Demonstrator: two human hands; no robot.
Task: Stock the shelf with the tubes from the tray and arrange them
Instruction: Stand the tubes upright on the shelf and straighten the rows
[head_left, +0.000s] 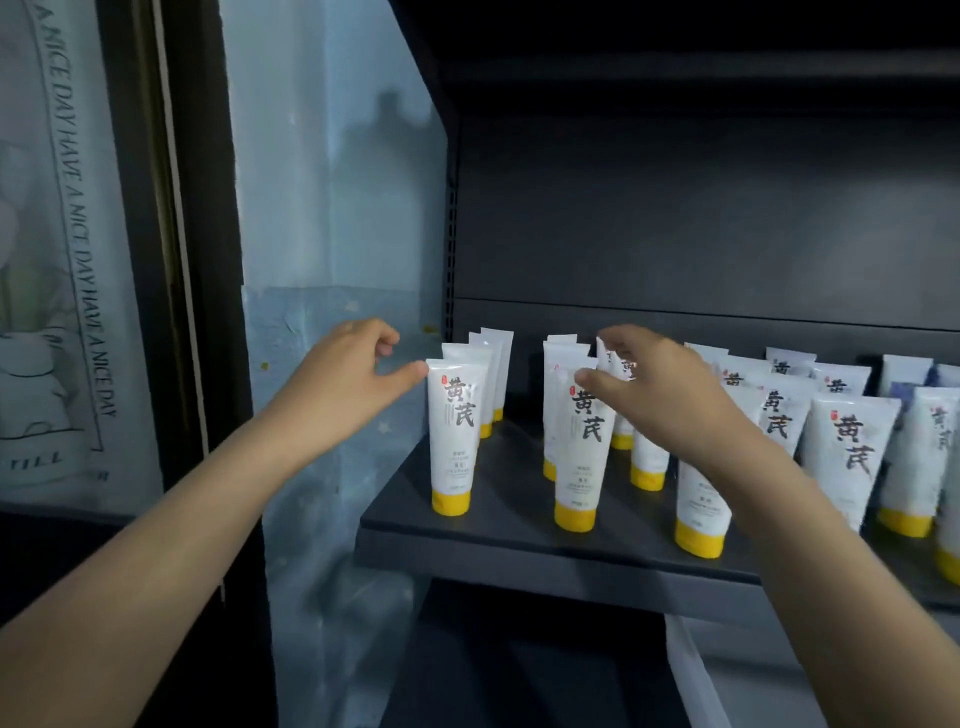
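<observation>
Several white tubes with yellow caps stand cap-down in rows on a dark shelf (498, 535). My left hand (343, 379) hovers at the shelf's left end, its thumb tip touching the top edge of the front left tube (453, 441), fingers curled and holding nothing. My right hand (660, 395) reaches over the second and third rows, thumb at the top of the front tube of the second row (579, 457), fingers spread above tubes behind it. My right forearm hides part of the third front tube (701, 509). More tubes (847, 457) stand to the right. No tray is in view.
A dark back panel (701, 218) and an upper shelf close the space above. A pale blue side panel (332, 208) borders the shelf on the left. A printed poster (57, 260) hangs far left. A lower shelf level (519, 649) lies beneath.
</observation>
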